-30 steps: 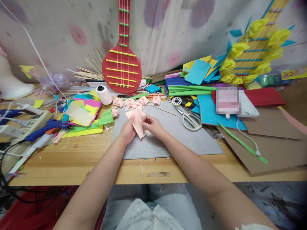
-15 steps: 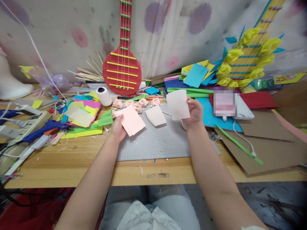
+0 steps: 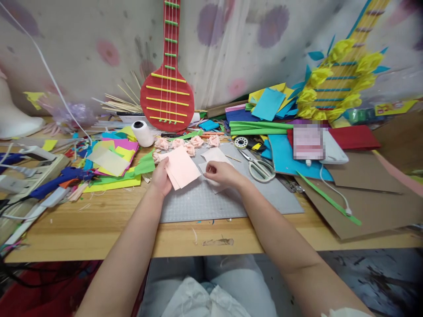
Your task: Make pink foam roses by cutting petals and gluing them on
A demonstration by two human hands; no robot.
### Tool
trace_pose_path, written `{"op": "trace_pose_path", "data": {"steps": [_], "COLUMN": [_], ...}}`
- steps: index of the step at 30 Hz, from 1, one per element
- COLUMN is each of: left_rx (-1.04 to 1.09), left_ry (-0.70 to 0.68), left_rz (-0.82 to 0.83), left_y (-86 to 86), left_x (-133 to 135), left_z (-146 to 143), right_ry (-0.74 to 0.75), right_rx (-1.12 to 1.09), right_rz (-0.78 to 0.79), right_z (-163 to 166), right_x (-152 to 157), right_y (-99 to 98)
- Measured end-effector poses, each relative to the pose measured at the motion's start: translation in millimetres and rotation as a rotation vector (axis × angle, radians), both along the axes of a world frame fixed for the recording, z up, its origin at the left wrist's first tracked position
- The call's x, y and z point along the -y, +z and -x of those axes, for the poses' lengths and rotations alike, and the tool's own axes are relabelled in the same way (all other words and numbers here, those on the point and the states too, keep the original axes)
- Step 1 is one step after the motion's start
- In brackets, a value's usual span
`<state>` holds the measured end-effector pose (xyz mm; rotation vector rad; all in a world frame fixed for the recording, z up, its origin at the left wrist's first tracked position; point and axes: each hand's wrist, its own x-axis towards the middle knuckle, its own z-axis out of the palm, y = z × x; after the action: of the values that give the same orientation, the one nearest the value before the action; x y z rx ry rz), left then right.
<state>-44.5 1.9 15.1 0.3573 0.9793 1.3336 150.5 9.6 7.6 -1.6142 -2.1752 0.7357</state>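
Note:
My left hand (image 3: 161, 177) is closed on a small stack of pink paper squares (image 3: 182, 167), held just above the grey cutting mat (image 3: 231, 198). My right hand (image 3: 222, 172) rests with curled fingers on loose pink paper sheets (image 3: 215, 155) lying on the mat, pinching at the top one. Behind the hands, several small pink paper roses (image 3: 188, 144) lie in a row at the mat's far edge.
Scissors (image 3: 259, 166) and a tape roll (image 3: 241, 141) lie right of the hands. A white thread spool (image 3: 142, 132), coloured paper sheets (image 3: 114, 160), a blue glue gun (image 3: 59, 178) and a red paper guitar (image 3: 168, 94) lie left and behind. Brown cardboard (image 3: 373, 202) covers the right.
My right hand, which held a pink sheet up at the right half a second ago, has come down and left onto the sheets on the mat. The left hand keeps its stack.

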Motion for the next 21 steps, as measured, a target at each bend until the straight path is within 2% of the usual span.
{"op": "trace_pose_path", "data": {"steps": [4, 7, 10, 16, 21], "left_rx": [0.029, 0.058, 0.073, 0.048, 0.003], "left_ry": [-0.098, -0.207, -0.278, -0.29, -0.317], "left_rz": [-0.019, -0.056, -0.077, -0.057, -0.033], "left_y": [-4.0, -8.1, -12.3, -13.3, -10.1], "left_x": [3, 5, 6, 6, 8], "left_z": [-8, -13, -16, -15, -13], "right_ry": [-0.193, -0.19, -0.171, -0.217, -0.246], "right_rx": [-0.303, -0.485, -0.559, -0.739, -0.771], "right_rz": [-0.07, 0.03, 0.136, 0.283, 0.289], "right_z": [-4, 3, 14, 18, 12], "right_x": [-8, -9, -6, -6, -9], "right_y": [-1.6, -7.4, -17.3, -23.1, -19.5]}}
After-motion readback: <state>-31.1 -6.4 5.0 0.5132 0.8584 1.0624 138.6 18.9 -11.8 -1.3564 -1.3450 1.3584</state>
